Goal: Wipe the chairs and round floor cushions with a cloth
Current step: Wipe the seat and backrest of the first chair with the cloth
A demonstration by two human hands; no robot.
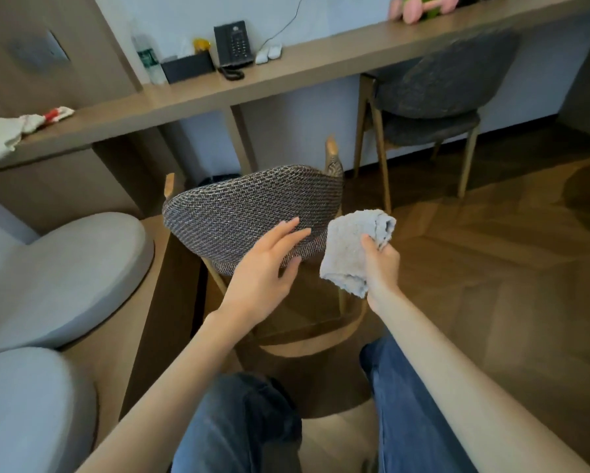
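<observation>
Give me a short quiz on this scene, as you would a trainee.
1. True or false: the right hand holds the grey cloth.
2. What does the left hand touch? A: the woven chair back. B: a round cushion. C: the telephone.
3. Fill in: the second chair stands at the long ____.
Key: 1 true; 2 A; 3 desk.
</observation>
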